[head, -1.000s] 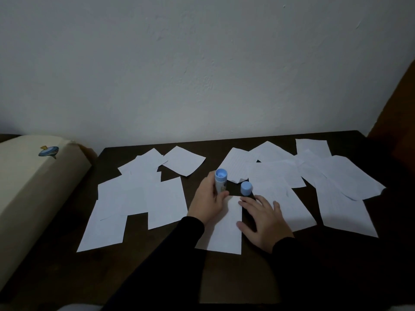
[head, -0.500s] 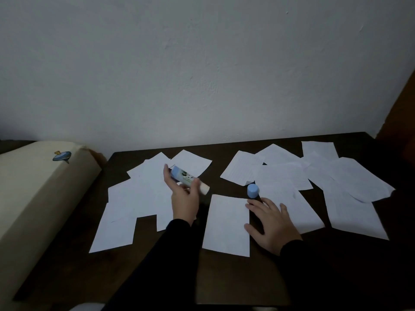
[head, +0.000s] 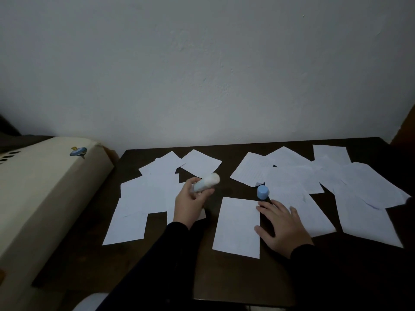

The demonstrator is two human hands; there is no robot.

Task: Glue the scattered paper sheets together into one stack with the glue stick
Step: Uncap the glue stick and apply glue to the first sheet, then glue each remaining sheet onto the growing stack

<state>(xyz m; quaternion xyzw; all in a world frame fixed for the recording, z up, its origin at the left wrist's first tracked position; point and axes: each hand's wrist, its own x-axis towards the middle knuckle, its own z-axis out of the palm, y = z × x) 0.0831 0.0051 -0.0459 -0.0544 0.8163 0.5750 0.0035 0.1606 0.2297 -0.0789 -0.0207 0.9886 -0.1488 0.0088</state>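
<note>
My left hand (head: 190, 202) grips uncapped glue stick (head: 206, 181); right hand (head: 284, 222) flat beside centre sheet (head: 238, 227). Tip blurred, possibly over-extended: could smear table (head: 224, 277).

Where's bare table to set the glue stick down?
Free: the near table edge below the center sheet, and the dark gap between the left sheets and the right sheets. Both those clusters are crowded.

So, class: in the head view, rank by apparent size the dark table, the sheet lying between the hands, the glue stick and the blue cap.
1. Dark table
2. Sheet between the hands
3. Glue stick, blurred, held by left hand
4. Blue cap
</note>
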